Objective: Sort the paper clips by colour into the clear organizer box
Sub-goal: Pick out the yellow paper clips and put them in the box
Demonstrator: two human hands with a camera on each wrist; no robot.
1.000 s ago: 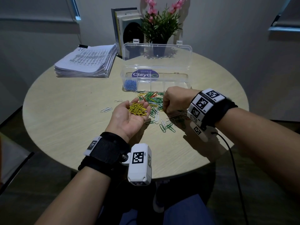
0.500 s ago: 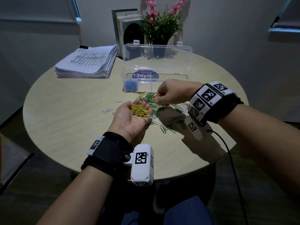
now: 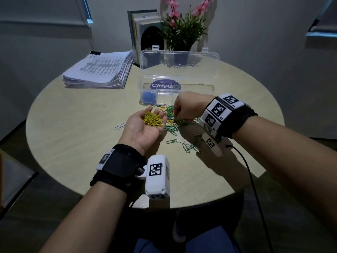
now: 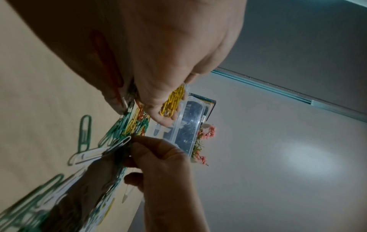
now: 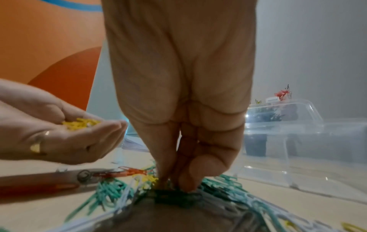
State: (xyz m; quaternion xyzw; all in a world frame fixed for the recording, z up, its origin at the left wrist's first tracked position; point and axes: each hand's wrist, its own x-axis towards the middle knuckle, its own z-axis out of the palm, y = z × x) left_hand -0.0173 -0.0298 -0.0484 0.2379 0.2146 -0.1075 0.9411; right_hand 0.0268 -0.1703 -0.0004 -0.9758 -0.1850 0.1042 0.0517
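My left hand [image 3: 145,125] lies palm up above the table, cupped under a heap of yellow paper clips [image 3: 153,120], seen also as yellow clips [image 5: 81,123] in the right wrist view. Just right of it, my right hand [image 3: 176,117] is curled, its thumb and fingertips [image 5: 174,183] pinched together down in the mixed pile of green, yellow, white and red clips [image 3: 171,114]. Which clip they pinch is hidden. Behind the pile the clear organizer box [image 3: 191,99] stands with its lid up, and blue clips [image 3: 148,97] fill its left compartment.
Loose green clips [image 3: 189,147] and white clips [image 3: 119,126] lie scattered on the round wooden table [image 3: 82,143]. A thick paper stack [image 3: 100,70] sits at the back left. Books [image 3: 144,30] and a potted plant [image 3: 182,33] stand behind the box.
My right hand rose from the pile to beside the left palm half a second ago, then dropped back onto the pile. The left hand stayed cupped with the yellow clips.
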